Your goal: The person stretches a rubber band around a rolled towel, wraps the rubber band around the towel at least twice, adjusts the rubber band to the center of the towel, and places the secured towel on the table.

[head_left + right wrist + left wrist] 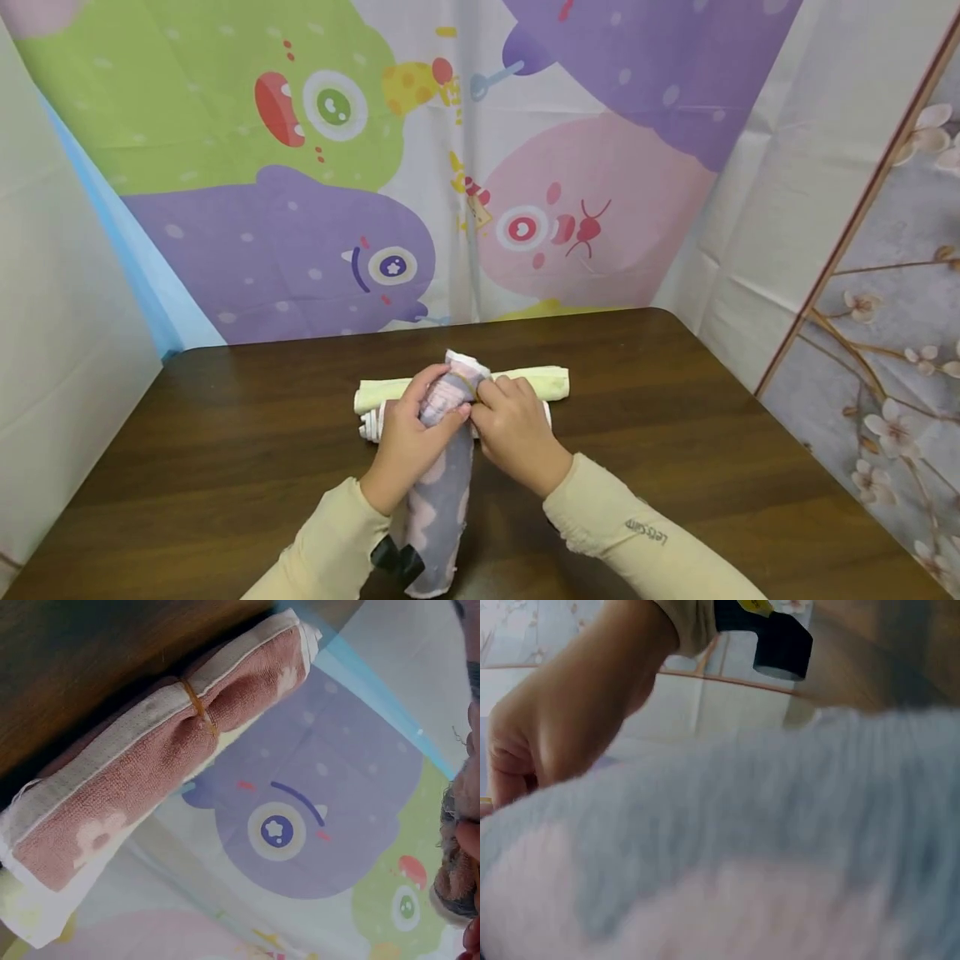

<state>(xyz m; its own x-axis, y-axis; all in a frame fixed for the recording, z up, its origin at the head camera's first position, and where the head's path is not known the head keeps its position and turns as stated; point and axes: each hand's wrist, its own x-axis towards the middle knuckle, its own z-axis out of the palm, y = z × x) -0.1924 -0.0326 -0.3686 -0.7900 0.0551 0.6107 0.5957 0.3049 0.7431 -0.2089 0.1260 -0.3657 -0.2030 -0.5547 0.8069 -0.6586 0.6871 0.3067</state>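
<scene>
A rolled grey-and-pink towel [441,521] points away from me, its far end raised in front of two other rolls. My left hand [408,437] grips it near that end, thumb across the top and fingers round the far side. A yellowish rubber band [467,385] circles the towel close to its tip. My right hand [519,429] pinches the band at the towel's right side with curled fingers. In the left wrist view the blurred towel [742,817] fills the lower half, with the right hand [577,697] beyond it.
Behind the hands lie a pale yellow rolled towel [546,382] and a reddish-pink rolled towel [142,772] with white edges. A rubber band [196,705] cinches the pink one. All are on a dark wooden table [247,467], with a cartoon-print cloth [300,250] hanging behind.
</scene>
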